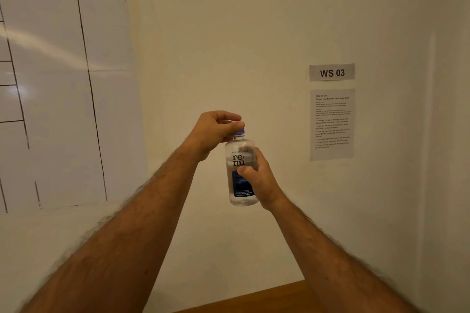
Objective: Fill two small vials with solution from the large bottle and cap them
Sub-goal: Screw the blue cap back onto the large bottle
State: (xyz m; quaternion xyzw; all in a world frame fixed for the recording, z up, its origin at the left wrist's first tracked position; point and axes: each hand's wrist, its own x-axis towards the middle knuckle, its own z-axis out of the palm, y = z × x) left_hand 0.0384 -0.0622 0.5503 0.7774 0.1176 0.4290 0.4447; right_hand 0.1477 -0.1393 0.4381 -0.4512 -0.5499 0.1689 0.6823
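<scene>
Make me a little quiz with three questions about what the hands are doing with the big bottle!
1. True or false: the blue screw cap sits on the clear plastic solution bottle.
2. Which hand grips the cap? A) left hand B) right hand C) neither
3. Fill in: the grey paper sign on the wall reads "WS ___".

Key:
1. True; the cap is on the neck, under the fingers.
2. A; the right hand holds the bottle's body, upright in the air.
3. 03
</scene>
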